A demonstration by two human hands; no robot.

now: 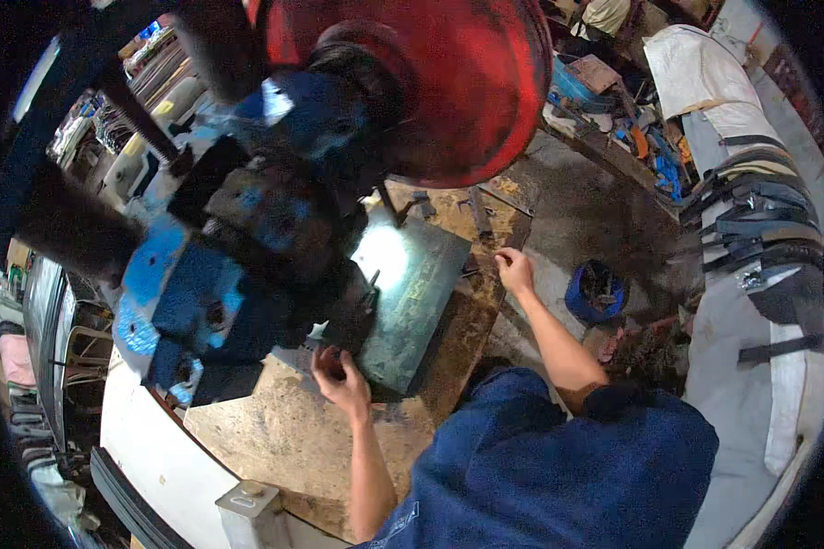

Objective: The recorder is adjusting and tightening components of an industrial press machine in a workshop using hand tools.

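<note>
A worn blue machine (183, 284) with dark parts and a large red wheel (467, 91) fills the upper left and middle. Beneath it a flat grey-green metal plate (412, 320) lies on a stained wooden worktop (256, 439), under a bright light. My left hand (341, 375) is at the machine's lower part, beside the plate's near left corner, fingers curved and apart; whether it touches metal is unclear. My right hand (513, 267) is raised right of the plate, fingers curled together; anything in them is too small to make out. Loose tools (481, 210) lie beyond the plate.
A blue bucket (593, 295) stands on the floor at right. Cluttered offcuts (650, 156) fill the upper right, beside a pale surface bearing dark strips (751, 220). A metal can (247, 503) stands at the lower left, near more racks and stock (46, 357).
</note>
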